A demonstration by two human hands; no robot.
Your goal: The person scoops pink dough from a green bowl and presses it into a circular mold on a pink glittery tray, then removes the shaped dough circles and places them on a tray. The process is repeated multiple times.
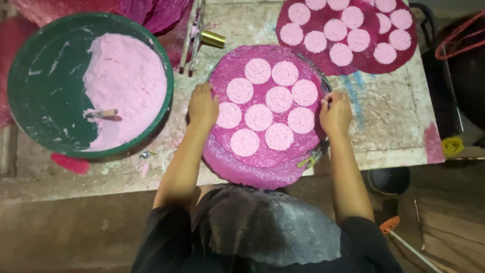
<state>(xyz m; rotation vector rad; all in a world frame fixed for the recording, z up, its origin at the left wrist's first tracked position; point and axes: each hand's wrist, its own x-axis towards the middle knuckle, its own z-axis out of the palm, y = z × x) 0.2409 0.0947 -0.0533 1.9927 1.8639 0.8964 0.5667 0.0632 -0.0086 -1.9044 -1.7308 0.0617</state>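
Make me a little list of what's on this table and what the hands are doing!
Left hand: resting on the left edge of the round magenta sheet
Right hand: gripping the sheet's right edge
Pink discs: ten, lying flat on that sheet
Green basin: left, holding pink powder and a small scoop
Second sheet of discs: behind, at upper right
Brass cylinder: behind the sheet
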